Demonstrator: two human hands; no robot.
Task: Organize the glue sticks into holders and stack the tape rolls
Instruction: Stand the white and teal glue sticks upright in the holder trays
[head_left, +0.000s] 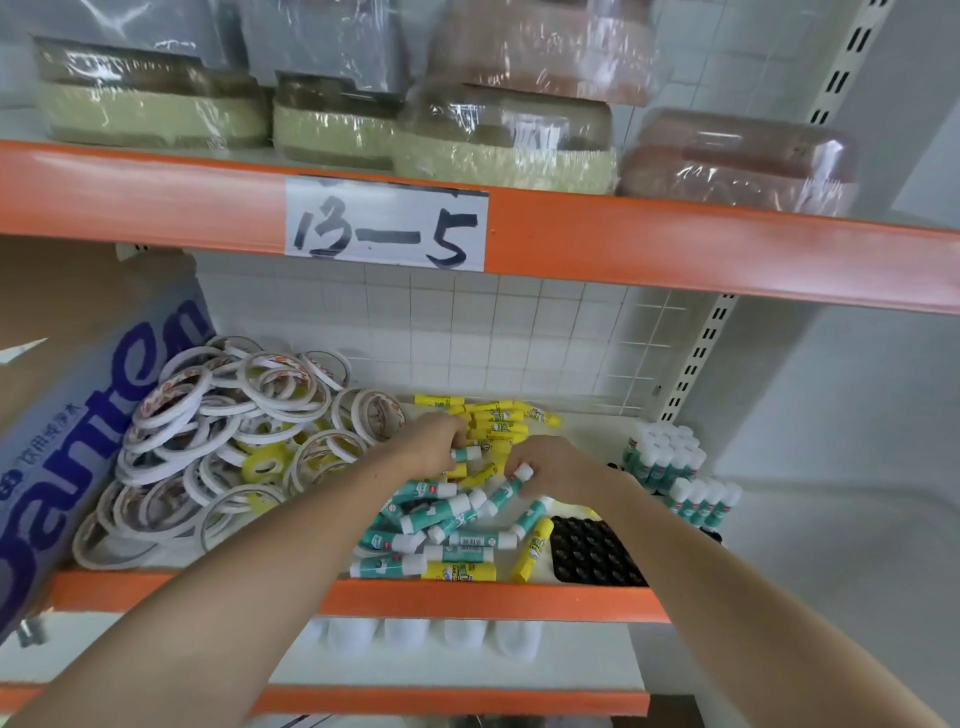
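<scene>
A loose heap of green-and-white glue sticks (441, 525) and yellow glue sticks (493, 421) lies on the middle shelf. My left hand (431, 441) grips a green glue stick (465, 454) over the heap. My right hand (550, 467) pinches another green glue stick (511, 486) by its white cap. A black holder tray (592, 553) with round holes sits at the shelf's front right. Behind it, several green glue sticks (670, 462) stand upright in a holder. A pile of white tape rolls (223, 431) fills the shelf's left side.
A blue-printed carton (78, 441) leans at the far left. The orange shelf beam (415, 597) runs along the front, and another beam (675, 244) with a "13-5" label hangs above. Wrapped bundles (498, 145) rest on the upper shelf. A white wire grid (519, 332) backs the shelf.
</scene>
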